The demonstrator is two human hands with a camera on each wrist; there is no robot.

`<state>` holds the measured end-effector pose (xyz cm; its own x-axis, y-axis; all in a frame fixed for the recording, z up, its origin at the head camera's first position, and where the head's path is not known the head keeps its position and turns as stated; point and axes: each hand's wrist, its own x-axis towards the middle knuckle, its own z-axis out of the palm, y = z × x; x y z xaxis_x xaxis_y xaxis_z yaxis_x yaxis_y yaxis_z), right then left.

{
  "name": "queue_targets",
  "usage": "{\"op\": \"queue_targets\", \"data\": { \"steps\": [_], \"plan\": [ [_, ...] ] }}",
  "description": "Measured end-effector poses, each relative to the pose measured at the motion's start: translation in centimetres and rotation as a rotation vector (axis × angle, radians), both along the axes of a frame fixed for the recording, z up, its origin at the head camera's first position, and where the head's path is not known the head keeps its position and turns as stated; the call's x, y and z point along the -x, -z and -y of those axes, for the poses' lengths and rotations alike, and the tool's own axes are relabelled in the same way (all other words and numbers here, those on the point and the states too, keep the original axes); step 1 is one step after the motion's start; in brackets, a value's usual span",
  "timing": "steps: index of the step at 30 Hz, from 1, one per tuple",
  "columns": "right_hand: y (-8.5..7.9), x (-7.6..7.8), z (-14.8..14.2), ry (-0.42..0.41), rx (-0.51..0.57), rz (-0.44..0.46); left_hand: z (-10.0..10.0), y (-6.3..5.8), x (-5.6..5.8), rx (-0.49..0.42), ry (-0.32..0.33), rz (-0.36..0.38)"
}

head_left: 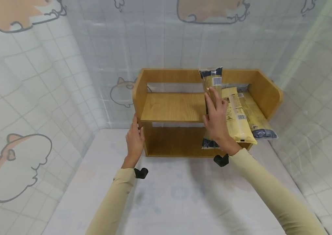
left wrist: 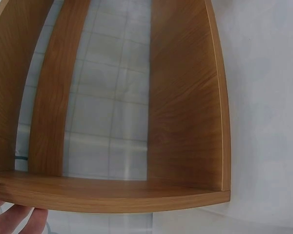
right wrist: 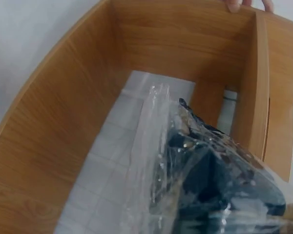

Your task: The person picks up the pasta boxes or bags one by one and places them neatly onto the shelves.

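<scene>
A two-tier wooden shelf [head_left: 172,106] stands against the back wall. My left hand [head_left: 135,140] holds its left side panel; in the left wrist view, fingertips [left wrist: 34,222] lie on one face and the thumb on the other. My right hand [head_left: 217,122] grips a clear-wrapped pack of dried noodles [head_left: 212,81] with dark blue ends, held steeply in front of the upper tier. Its lower end hangs below the upper board. In the right wrist view, the crinkled blue pack end [right wrist: 205,180] hides part of the lower compartment. The right fingers are not visible there.
On the upper tier's right side, a pale yellow pack [head_left: 238,120] and another clear pack with a blue end [head_left: 255,112] lie side by side, jutting past the front edge. A white cloth [head_left: 166,195] covers the surface below. Patterned sheets [head_left: 119,49] hang around.
</scene>
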<state>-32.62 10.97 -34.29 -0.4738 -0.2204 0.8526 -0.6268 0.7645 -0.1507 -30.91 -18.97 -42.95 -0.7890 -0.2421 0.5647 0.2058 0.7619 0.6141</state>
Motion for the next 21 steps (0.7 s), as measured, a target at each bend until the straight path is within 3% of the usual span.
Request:
{"op": "queue_targets", "data": {
  "steps": [9, 21],
  "plan": [
    [-0.25, 0.89, -0.73, 0.011, 0.086, 0.059, -0.10, -0.03, 0.08, 0.001, 0.007, -0.003],
    [-0.43, 1.09, -0.66, 0.053, 0.085, 0.103, 0.00, 0.24, 0.35, 0.004, -0.004, -0.024]
  ]
}}
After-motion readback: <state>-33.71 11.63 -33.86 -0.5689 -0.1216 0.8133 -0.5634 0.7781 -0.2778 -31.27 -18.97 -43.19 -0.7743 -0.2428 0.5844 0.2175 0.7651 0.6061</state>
